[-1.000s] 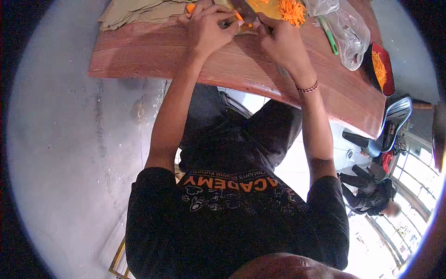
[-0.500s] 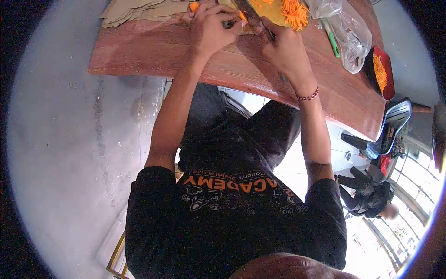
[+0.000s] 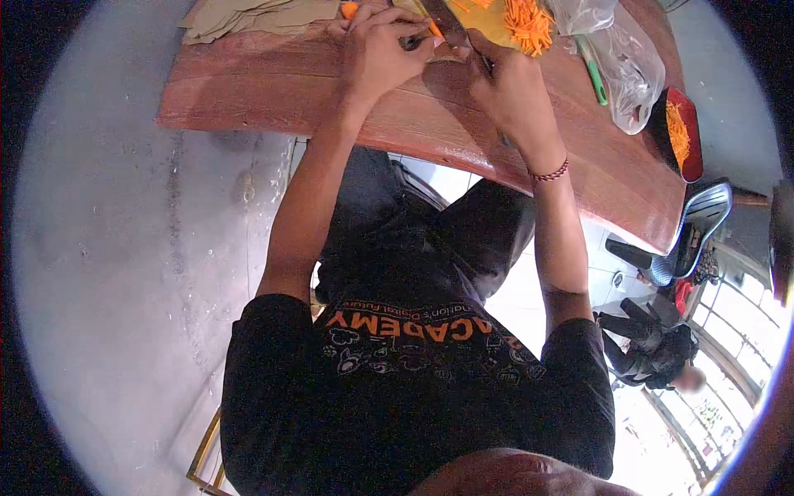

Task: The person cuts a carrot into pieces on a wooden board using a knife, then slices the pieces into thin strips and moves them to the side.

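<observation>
My left hand (image 3: 382, 51) is closed over a carrot (image 3: 350, 11), pressing it on a yellow cutting board (image 3: 486, 31). Orange shows on both sides of the fingers; most of the carrot is hidden under them. In my right hand (image 3: 514, 91) is a knife, its handle mostly covered by the fingers. The dark knife blade (image 3: 447, 23) slants beside the left fingertips, close to the carrot's cut end. A heap of carrot strips (image 3: 528, 26) lies on the board just beyond my right hand.
Brown paper (image 3: 248, 18) covers the wooden table's (image 3: 248, 91) far left. Right of the board are a green-handled tool (image 3: 595, 81) and a clear plastic bag (image 3: 633, 74). A red tray (image 3: 691, 149) holds more strips at the right edge. A person (image 3: 653, 343) sits farther off.
The knife blade and my right hand have shifted slightly. My left hand stays on the carrot, almost unmoved.
</observation>
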The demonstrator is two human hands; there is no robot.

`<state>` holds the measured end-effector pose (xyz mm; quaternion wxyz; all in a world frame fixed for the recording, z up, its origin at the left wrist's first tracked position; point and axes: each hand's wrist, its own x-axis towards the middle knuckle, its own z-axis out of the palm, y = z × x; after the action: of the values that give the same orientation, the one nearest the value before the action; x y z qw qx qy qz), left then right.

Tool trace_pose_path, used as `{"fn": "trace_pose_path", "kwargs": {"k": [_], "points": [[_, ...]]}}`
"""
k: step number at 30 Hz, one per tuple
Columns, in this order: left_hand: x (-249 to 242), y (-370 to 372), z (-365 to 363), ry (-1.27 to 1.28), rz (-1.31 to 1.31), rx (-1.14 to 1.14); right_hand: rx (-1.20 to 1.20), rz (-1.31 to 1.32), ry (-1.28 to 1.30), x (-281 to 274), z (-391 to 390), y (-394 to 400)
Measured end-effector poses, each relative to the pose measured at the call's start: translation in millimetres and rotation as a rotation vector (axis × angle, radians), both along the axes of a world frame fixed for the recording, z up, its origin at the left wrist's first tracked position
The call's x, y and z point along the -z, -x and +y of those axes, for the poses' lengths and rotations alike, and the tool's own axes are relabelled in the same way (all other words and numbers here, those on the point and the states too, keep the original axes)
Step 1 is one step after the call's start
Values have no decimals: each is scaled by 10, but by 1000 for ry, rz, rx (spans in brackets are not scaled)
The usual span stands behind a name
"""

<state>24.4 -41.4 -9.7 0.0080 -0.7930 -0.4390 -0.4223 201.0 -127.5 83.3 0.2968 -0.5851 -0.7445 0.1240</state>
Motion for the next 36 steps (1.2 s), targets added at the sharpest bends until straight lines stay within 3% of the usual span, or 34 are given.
{"fn": "trace_pose_path", "kwargs": {"k": [4,11,16,36], "points": [[-21,15,-8,104,-2,15,22,12,27,24,19,20],[-11,21,22,-54,5,32,2,0,-7,29,33,1],[-46,8,-34,78,-10,5,11,-13,12,37,25,14],[17,43,70,82,-14,76,-21,-137,-45,43,139,126]]}}
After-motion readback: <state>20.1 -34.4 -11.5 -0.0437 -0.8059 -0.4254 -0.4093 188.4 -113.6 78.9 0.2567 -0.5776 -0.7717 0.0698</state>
